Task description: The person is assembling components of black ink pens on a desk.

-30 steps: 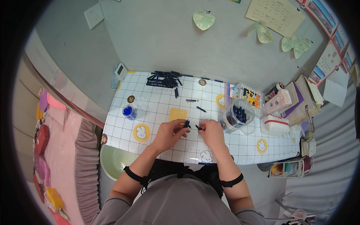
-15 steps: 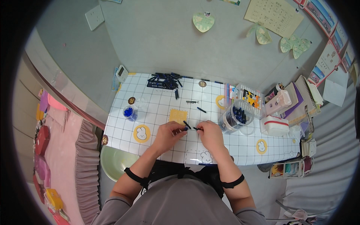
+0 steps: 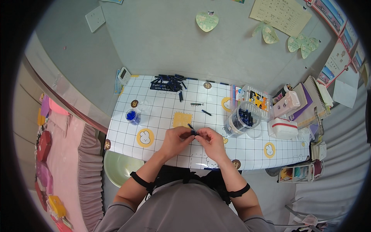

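My left hand [image 3: 177, 140] and my right hand [image 3: 211, 142] meet fingertip to fingertip over the near middle of the gridded table. Between them they pinch a small dark ink cartridge [image 3: 194, 132], mostly covered by the fingers. Just beyond the left fingertips a second dark cartridge [image 3: 190, 126] shows; whether it is held or lying down I cannot tell. Farther off lies a loose cartridge [image 3: 206, 112]. A clear tub [image 3: 232, 125] holding several dark cartridges stands to the right. On the left is a small clear jar [image 3: 133, 120] with bright blue pieces inside.
A pile of dark cartridges [image 3: 170, 82] lies at the table's back left, with several strays along the back edge. Behind the tub stands a clear case of pens [image 3: 259, 101]. A white pouch [image 3: 284, 128] and books [image 3: 303, 101] line the right. A green basin [image 3: 116, 170] sits below the left edge.
My right hand has moved left, bringing its dark cartridge up against my left fingertips. My left hand has barely shifted. The view has tilted slightly.
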`<move>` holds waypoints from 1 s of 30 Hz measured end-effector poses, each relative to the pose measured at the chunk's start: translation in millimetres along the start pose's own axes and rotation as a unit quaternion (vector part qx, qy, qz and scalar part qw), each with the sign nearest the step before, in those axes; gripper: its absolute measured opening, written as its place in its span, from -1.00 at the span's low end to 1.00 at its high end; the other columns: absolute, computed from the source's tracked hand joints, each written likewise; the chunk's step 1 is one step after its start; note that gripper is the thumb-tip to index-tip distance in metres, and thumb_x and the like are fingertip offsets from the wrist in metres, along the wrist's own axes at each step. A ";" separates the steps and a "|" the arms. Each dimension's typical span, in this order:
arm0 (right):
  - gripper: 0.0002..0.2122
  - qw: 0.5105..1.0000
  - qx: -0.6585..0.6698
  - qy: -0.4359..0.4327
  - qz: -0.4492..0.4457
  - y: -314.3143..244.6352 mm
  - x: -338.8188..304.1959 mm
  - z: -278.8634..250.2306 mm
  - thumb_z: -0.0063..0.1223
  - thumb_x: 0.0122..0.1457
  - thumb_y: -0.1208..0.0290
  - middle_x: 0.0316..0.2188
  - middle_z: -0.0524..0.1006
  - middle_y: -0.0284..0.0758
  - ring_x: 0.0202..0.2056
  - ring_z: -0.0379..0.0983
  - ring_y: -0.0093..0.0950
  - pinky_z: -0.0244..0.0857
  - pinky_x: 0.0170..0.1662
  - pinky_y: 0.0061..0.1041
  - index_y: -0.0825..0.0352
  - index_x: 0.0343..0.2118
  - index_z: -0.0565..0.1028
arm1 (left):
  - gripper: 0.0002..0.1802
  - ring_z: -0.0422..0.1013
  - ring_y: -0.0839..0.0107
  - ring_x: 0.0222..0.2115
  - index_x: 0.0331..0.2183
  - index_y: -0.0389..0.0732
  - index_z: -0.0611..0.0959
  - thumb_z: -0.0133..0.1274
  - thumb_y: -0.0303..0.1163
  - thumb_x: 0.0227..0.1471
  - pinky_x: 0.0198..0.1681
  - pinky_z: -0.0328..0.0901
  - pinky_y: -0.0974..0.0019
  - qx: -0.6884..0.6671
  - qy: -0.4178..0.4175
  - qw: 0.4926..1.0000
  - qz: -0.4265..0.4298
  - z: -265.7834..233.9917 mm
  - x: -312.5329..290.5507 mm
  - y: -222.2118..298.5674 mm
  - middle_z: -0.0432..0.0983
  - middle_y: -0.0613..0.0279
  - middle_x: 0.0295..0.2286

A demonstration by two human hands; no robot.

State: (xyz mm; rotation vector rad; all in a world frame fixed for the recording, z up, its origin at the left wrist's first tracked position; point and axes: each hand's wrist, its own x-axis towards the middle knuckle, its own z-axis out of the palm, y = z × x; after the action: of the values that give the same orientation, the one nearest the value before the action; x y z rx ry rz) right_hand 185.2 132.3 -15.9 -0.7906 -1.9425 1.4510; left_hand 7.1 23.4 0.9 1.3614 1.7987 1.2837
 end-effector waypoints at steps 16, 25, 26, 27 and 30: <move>-0.78 0.999 -0.029 -0.010 0.012 -10.8 -2.0 -6.1 0.45 0.19 0.62 -0.25 0.80 -0.23 -0.22 0.76 -0.50 0.62 -0.12 -0.54 0.41 -0.10 0.73 | -0.75 0.61 0.47 -0.48 -0.16 -0.26 0.85 0.45 -0.45 0.08 -0.34 0.49 0.38 0.035 -0.021 0.999 0.016 -7.1 2.5 -1.3 0.77 0.15 -0.40; -0.75 0.999 -0.042 0.014 -0.013 -11.0 -5.0 -5.4 0.46 0.17 0.61 -0.26 0.80 -0.20 -0.24 0.78 -0.48 0.63 -0.15 -0.56 0.40 -0.08 0.75 | -0.73 0.60 0.50 -0.48 -0.13 -0.25 0.86 0.46 -0.45 0.08 -0.33 0.49 0.39 0.052 -0.030 0.998 0.006 -5.6 3.5 0.8 0.78 0.13 -0.40; -0.75 0.999 -0.042 0.014 -0.013 -10.3 -4.9 -5.0 0.46 0.17 0.61 -0.26 0.80 -0.20 -0.24 0.78 -0.48 0.63 -0.15 -0.56 0.40 -0.08 0.75 | -0.73 0.60 0.50 -0.48 -0.14 -0.25 0.86 0.46 -0.45 0.08 -0.33 0.50 0.39 0.059 -0.028 0.998 0.003 -5.0 3.3 0.0 0.78 0.12 -0.41; -0.76 0.999 -0.042 0.021 -0.022 -9.0 -4.5 -4.4 0.47 0.16 0.60 -0.28 0.80 -0.20 -0.25 0.78 -0.48 0.63 -0.16 -0.56 0.40 -0.09 0.75 | -0.73 0.60 0.50 -0.48 -0.14 -0.25 0.86 0.46 -0.45 0.08 -0.33 0.50 0.39 0.059 -0.028 0.998 0.003 -4.7 3.2 -0.5 0.78 0.12 -0.41; -0.78 0.998 -0.054 0.024 -0.025 -11.6 -3.1 -4.0 0.47 0.16 0.60 -0.29 0.80 -0.21 -0.26 0.78 -0.48 0.62 -0.17 -0.57 0.40 -0.12 0.77 | -0.74 0.60 0.48 -0.50 -0.15 -0.24 0.87 0.46 -0.45 0.07 -0.33 0.50 0.38 0.044 -0.013 0.999 0.018 -4.1 1.6 -4.0 0.78 0.10 -0.42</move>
State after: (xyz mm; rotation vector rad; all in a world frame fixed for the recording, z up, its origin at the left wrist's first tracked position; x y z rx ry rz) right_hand 189.0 129.8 -4.0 -0.8105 -2.0030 1.2964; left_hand 1.4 23.2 -0.9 1.4590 1.8394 1.2116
